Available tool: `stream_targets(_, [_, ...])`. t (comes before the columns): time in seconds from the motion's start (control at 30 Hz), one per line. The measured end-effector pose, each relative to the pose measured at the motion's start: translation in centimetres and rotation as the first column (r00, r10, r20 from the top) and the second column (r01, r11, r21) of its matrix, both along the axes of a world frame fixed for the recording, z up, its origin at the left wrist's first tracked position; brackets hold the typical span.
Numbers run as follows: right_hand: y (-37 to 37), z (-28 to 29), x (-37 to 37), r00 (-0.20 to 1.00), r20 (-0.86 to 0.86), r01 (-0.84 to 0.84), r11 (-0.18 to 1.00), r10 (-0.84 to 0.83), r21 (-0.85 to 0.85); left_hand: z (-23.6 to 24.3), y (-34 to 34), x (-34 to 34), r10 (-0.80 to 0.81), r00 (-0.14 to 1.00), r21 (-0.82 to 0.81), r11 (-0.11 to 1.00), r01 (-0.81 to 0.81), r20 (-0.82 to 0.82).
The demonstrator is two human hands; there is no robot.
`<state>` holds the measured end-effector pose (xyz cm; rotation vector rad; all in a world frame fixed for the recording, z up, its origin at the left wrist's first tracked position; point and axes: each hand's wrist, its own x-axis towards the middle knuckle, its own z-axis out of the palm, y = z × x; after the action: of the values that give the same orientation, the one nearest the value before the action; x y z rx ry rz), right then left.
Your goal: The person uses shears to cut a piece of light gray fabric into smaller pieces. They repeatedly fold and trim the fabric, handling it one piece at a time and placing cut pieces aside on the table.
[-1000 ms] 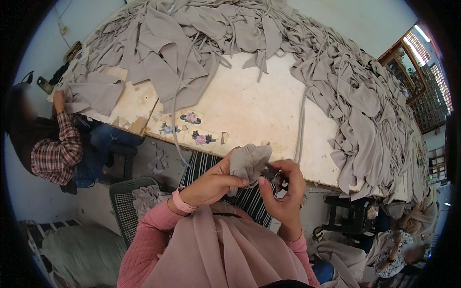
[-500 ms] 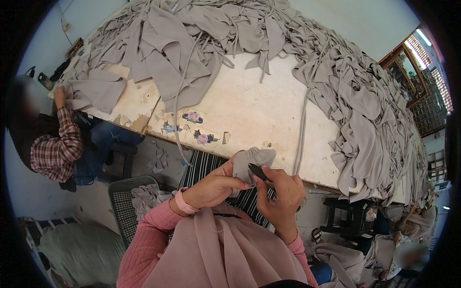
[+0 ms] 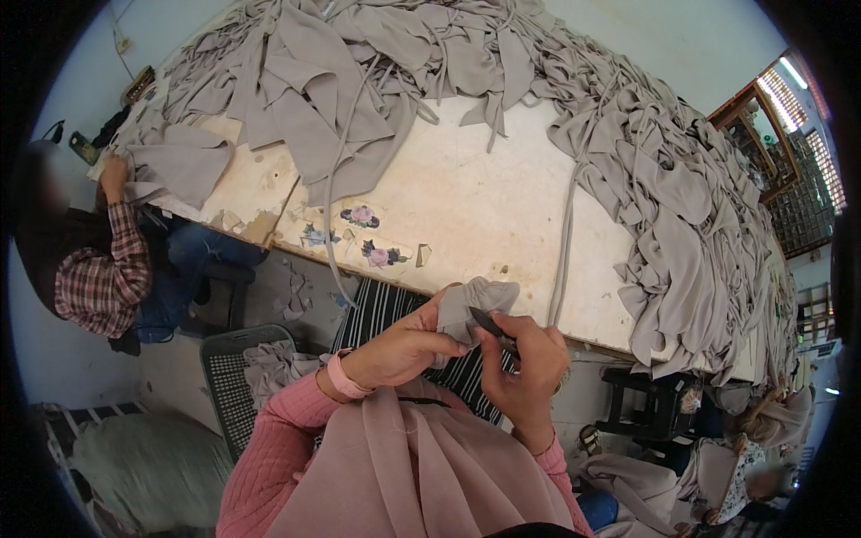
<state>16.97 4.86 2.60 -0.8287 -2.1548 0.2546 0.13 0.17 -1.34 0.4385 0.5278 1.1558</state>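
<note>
Tool [image 3: 485, 320] swung up-left over the cloth [image 3: 456, 311]: right hand [image 3: 527, 363] grips it, my left hand [image 3: 399, 351] pinches cloth.

- Cloth piece [image 3: 456, 309]: thin matt fabric, gathered, wrinkled
- Small tool [image 3: 484, 320]: dark, matt; metal or plastic, can't tell
- Cloth pile [image 3: 673, 197]: soft matt fabric, creased
- Table [image 3: 484, 215]: smooth pale top, stained, edge chipped and rough
- 2 rose stickers [image 3: 383, 255]: flat, paper-looking
- Basket [image 3: 235, 381]: dark plastic, perforated
- Stool [image 3: 635, 380]: black plastic
- Wristband [image 3: 345, 377]: smooth, rubbery-looking
- Sleeve [image 3: 278, 439]: ribbed pink knit
- Sack [image 3: 148, 466]: green, slight sheen, wrinkled
</note>
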Motion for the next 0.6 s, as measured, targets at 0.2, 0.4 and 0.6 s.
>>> stream_targets(0.2, [-0.02,0.24,0.04,1.0,0.009,0.025,1.0,-0.025,0.003,-0.08,0.16,0.14,-0.02,0.996,0.033,0.999,0.023,-0.088])
stream_targets(0.4, [-0.21,0.25,0.14,0.996,0.061,0.06,0.998,-0.062,0.029,-0.16,0.18,0.36,-0.011,0.983,0.076,0.997,0.025,-0.183])
stream_targets(0.6, [-0.25,0.26,0.32,0.994,0.078,0.074,0.996,-0.078,0.043,-0.39,0.12,0.63,-0.001,0.972,0.081,0.996,0.02,-0.236])
